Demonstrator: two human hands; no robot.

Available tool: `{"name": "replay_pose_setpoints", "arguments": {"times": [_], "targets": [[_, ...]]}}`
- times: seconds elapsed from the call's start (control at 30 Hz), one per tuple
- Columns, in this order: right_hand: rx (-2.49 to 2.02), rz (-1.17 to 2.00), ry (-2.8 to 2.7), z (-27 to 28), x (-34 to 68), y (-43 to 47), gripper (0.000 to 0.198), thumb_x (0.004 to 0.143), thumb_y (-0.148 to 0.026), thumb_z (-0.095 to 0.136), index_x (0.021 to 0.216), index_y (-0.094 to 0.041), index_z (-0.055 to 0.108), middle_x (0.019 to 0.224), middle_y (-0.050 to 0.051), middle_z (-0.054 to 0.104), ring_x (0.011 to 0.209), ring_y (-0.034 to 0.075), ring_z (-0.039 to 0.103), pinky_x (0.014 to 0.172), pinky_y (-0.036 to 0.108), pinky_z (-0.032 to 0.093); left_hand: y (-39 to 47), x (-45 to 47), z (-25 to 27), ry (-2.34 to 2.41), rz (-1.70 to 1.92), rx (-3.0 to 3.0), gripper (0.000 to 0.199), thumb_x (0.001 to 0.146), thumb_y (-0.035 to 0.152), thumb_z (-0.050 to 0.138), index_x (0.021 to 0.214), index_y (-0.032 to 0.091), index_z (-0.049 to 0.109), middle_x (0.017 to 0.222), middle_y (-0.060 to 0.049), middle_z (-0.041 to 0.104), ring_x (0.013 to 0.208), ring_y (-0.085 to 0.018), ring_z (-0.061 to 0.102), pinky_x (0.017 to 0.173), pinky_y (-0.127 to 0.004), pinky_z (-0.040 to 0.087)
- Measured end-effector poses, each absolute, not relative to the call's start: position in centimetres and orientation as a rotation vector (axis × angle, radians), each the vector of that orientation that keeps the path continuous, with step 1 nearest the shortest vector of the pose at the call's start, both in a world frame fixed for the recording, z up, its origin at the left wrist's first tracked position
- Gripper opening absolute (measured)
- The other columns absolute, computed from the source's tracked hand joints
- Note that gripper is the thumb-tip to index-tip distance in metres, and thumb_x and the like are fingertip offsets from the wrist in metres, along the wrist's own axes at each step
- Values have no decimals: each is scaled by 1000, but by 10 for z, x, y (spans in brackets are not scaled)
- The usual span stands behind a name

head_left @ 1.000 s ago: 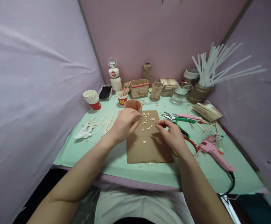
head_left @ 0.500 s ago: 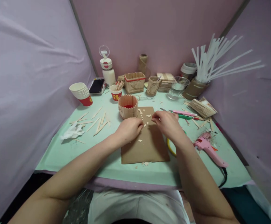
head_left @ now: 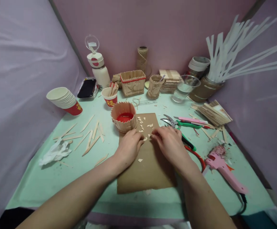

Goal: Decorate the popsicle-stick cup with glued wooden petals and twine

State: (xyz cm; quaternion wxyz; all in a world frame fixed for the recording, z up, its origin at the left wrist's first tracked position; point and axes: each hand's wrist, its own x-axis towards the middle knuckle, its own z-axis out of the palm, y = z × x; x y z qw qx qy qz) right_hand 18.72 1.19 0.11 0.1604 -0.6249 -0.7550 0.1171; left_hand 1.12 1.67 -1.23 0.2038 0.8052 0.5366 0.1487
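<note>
My left hand (head_left: 130,146) is closed over the brown cardboard sheet (head_left: 150,173), its fingertips against a small pale wood chip (head_left: 145,139). Opposite it, my right hand (head_left: 168,142) has its thumb and fingers pinched together beside another chip (head_left: 149,135); whether anything is between them is hidden. Several more chips (head_left: 150,125) lie scattered on the upper half of the sheet, and one chip (head_left: 140,160) lies lower down. Just beyond my left hand stands a round container of upright wooden sticks (head_left: 124,117), with a red bottom inside.
Pruning shears (head_left: 188,125) and a pink hot glue gun (head_left: 226,171) lie to the right. Loose wooden sticks (head_left: 90,138) and a crumpled tissue (head_left: 56,152) are on the left. Behind stand stacked paper cups (head_left: 65,100), a rectangular stick basket (head_left: 133,83) and a water cup (head_left: 184,89).
My right hand has come down and left, closer to my left hand. The view has tilted and moved nearer the table, showing more of the shears.
</note>
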Motion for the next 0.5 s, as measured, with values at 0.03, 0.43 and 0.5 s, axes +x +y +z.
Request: {"name": "replay_pose_setpoints", "arguments": {"times": [0.03,0.43,0.5], "targets": [[-1776,343,-2165,2,186,11,12,92,-25,54,86,-23,65,91,5,72,90,25,57,81,38,28,17,12,-13,1496,412,2265,14,92,21,54,91,15,67,94,-8,63,93,-23,58,84,-35,48],[-1830,397,-2231,0,178,9,7,92,-23,60,89,-22,67,92,3,72,94,26,58,84,39,28,15,12,-23,1415,416,2563,27,97,18,42,81,13,63,84,-8,61,82,-22,54,75,-34,46],[-1825,373,-2225,-3,177,10,7,91,-24,61,88,-22,67,91,3,71,94,26,58,84,40,28,15,10,-23,1443,473,2509,26,97,19,42,82,13,62,84,-8,61,82,-22,55,76,-35,46]]}}
